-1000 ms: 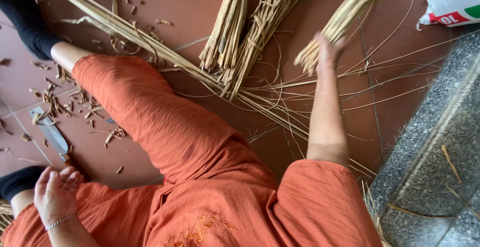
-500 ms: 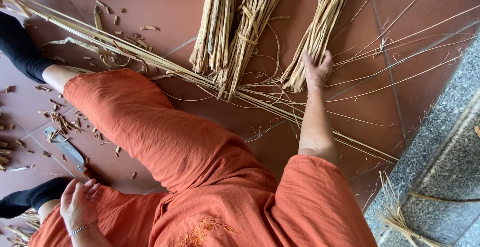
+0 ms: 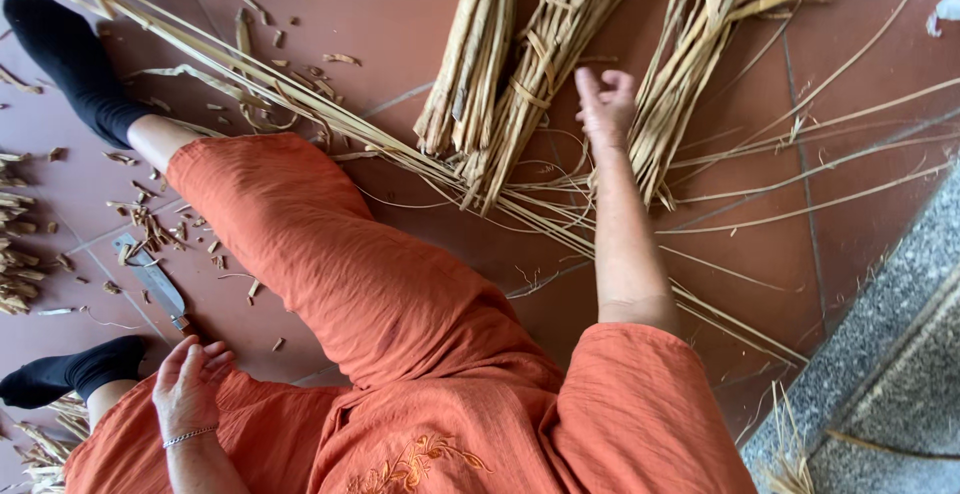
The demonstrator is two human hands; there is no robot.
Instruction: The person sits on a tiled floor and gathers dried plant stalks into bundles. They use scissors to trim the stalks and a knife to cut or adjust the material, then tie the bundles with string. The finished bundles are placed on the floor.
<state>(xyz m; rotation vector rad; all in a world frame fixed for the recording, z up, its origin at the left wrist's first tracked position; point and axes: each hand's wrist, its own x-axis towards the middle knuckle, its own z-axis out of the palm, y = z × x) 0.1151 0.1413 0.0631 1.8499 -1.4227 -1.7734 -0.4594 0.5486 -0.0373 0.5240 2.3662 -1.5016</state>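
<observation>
My right hand [image 3: 604, 104] is raised over the floor between the middle reed bundle [image 3: 545, 74] and the right reed bundle [image 3: 690, 84]. Its fingers are loosely curled and apart, and I see nothing in them. A third tied bundle [image 3: 470, 64] lies to the left of these. My left hand [image 3: 188, 386], with a thin bracelet at the wrist, rests open on my orange trouser leg [image 3: 350, 264]. It lies close to the handle end of a knife [image 3: 150, 279] on the floor.
Long loose reeds [image 3: 300, 104] run diagonally across the red tiled floor under my right arm. Short cut pieces [image 3: 15, 264] litter the left side. A grey stone step [image 3: 880, 354] rises at the right. My feet are in black socks [image 3: 75, 59].
My right hand has come off the right bundle and moved left, now hanging between the bundles with fingers curled. The left hand stays on my leg.
</observation>
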